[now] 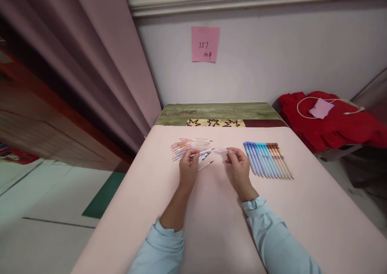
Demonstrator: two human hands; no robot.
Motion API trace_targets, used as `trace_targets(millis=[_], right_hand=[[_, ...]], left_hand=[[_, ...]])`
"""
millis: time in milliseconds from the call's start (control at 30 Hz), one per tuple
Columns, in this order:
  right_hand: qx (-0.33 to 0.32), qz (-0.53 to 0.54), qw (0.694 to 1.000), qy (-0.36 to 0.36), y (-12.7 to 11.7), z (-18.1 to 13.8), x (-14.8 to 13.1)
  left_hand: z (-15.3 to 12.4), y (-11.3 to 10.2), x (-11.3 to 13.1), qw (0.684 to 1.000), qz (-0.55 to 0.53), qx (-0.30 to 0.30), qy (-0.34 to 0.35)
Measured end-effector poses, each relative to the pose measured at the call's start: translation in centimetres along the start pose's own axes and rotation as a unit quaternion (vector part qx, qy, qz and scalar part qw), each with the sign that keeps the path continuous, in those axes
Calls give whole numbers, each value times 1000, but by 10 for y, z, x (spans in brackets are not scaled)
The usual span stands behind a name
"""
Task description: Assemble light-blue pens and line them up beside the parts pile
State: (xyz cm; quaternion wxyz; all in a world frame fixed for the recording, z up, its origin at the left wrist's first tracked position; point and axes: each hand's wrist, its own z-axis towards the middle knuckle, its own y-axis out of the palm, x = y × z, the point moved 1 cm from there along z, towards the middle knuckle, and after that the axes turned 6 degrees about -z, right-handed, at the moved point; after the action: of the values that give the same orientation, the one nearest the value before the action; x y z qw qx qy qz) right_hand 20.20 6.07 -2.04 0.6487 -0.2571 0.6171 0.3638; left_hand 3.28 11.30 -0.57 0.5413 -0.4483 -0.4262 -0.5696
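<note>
Pinched between thumb and fingers of my left hand (pixel 189 169) is a thin white pen refill (pixel 206 150), its dark tip pointing right. My right hand (pixel 240 169) grips a small, clear, tube-like piece (pixel 222 149), which faces the refill's tip across a narrow gap. Partly hidden behind my left hand lies a loose pile of clear and pinkish pen parts (pixel 183 144). More white refills (pixel 206 165) with dark tips rest beside that hand. Right of my right hand, blue, light-blue and brown-beige pens (pixel 266 161) lie side by side in a row.
A pale pink cover lies over the table (pixel 220 225). Behind it is a green patterned surface (pixel 217 112) against the white wall. A pink note (pixel 205 44) hangs there. Red cloth (pixel 347 125) with a white cord sits at right; a mauve curtain (pixel 121 64) hangs at left.
</note>
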Motion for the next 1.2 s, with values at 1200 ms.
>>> trace_targets(millis=[1200], right_hand=[[-8, -54, 998, -13, -2, -1, -2]], left_hand=[[0, 0, 6, 999, -3, -38, -2]])
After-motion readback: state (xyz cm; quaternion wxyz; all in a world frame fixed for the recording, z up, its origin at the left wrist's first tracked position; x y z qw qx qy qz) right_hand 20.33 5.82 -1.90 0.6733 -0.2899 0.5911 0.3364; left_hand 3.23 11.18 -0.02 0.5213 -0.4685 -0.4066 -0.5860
